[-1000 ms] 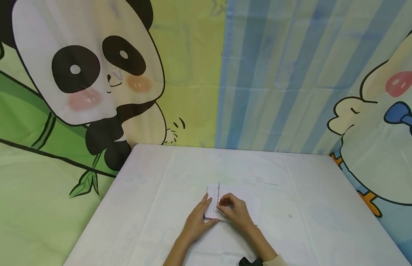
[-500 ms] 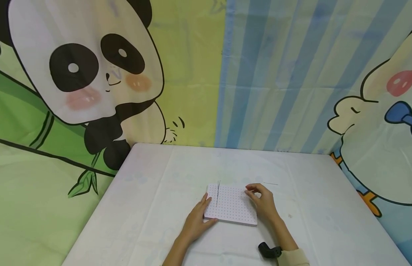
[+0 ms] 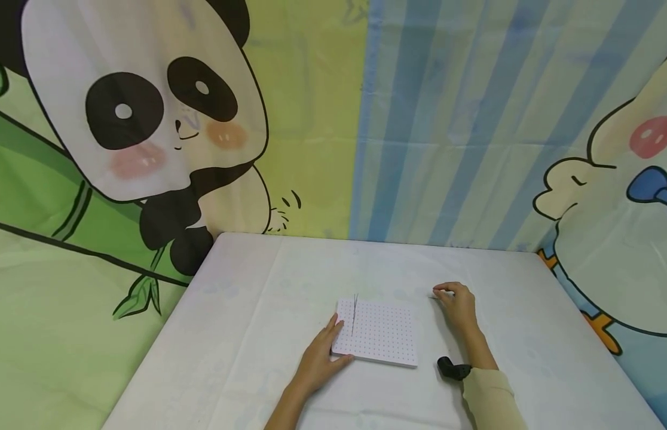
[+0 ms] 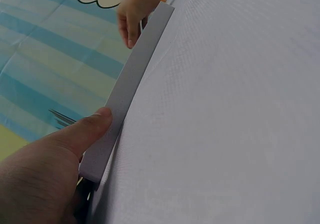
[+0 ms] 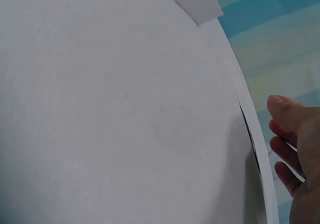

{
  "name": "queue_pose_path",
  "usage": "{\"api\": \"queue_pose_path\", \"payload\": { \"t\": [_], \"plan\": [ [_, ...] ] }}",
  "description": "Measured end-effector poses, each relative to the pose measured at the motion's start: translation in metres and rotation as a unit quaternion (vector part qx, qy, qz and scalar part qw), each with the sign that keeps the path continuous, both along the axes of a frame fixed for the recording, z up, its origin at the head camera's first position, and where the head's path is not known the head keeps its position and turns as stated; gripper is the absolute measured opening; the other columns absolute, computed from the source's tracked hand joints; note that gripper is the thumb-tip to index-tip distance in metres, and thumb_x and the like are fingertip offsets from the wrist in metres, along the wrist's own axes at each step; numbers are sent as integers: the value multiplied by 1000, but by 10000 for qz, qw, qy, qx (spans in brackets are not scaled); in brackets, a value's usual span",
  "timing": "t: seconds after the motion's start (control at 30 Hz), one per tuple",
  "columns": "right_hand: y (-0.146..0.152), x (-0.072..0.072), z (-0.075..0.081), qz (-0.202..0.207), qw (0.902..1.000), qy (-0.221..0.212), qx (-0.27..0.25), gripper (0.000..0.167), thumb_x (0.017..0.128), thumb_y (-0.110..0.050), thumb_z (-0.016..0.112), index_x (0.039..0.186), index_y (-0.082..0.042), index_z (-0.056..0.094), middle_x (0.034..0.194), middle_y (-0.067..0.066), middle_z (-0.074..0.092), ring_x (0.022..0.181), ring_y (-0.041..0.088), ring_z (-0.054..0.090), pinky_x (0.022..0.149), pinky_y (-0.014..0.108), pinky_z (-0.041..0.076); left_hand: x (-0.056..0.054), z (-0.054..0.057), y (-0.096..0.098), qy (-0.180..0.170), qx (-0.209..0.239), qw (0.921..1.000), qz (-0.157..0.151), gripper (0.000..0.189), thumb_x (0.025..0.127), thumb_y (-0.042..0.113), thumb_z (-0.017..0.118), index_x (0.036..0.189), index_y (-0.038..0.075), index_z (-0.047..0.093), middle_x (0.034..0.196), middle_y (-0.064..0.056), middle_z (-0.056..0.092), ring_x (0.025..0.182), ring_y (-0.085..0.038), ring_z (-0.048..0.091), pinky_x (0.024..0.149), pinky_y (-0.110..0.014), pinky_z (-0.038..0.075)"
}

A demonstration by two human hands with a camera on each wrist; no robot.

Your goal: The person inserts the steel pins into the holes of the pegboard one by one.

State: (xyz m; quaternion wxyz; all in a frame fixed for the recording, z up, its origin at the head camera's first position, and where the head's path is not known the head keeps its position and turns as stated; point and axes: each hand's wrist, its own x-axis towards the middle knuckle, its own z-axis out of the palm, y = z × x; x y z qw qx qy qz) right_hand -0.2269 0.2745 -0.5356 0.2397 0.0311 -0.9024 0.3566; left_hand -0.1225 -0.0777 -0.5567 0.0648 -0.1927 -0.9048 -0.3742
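Observation:
A white board with a grid of small dots [image 3: 384, 331] lies on the table. My left hand [image 3: 318, 357] holds its near left corner, fingers along the left side and thumb [image 4: 97, 126] on the front edge. Thin dark sticks [image 3: 354, 313] rise from the board's left part; the left wrist view shows their ends [image 4: 62, 118] past my thumb. To the board's right, my right hand [image 3: 458, 307] hovers with loosely bent fingers [image 5: 285, 149] over another thin dark stick [image 5: 251, 139] on the table. Nothing shows between its fingertips.
The table [image 3: 247, 358] has a white cover and meets a printed cloth backdrop [image 3: 409, 119] at its far edge. A black device [image 3: 453, 368] sits on my right wrist by the sleeve [image 3: 492, 391].
My right hand has left the sticks on the board and moved right, then farther away, to the lone stick on the table. My left hand has stayed on the board.

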Motion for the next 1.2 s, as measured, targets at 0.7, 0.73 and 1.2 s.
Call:
{"api": "queue_pose_path", "payload": {
  "t": [0.7, 0.73, 1.2],
  "plan": [
    [11, -4, -13, 40, 9984, -467, 314, 9, 80, -10, 72, 78, -1, 70, 78, 10, 60, 72, 24, 52, 63, 35, 41, -2, 2, 1, 17, 7, 10000, -30, 77, 79, 40, 70, 141, 9, 37, 150, -8, 23, 131, -30, 33, 103, -47, 34],
    [10, -4, -12, 48, 9980, -519, 361, 8, 80, -9, 71, 79, -2, 71, 78, 10, 60, 72, 24, 52, 63, 34, 41, -2, 2, 1, -10, -2, 10000, -25, 77, 79, 40, 70, 141, 10, 37, 151, -7, 23, 131, -29, 33, 103, -46, 34],
    [-1, 1, -4, 327, 9967, -685, 283, 11, 88, -9, 63, 87, 2, 65, 79, 10, 56, 72, 21, 48, 61, 31, 40, -1, 2, 1, -2, 9, 10000, -39, 77, 78, 39, 71, 141, 9, 37, 151, -8, 23, 131, -30, 33, 103, -46, 34]
  ]
}}
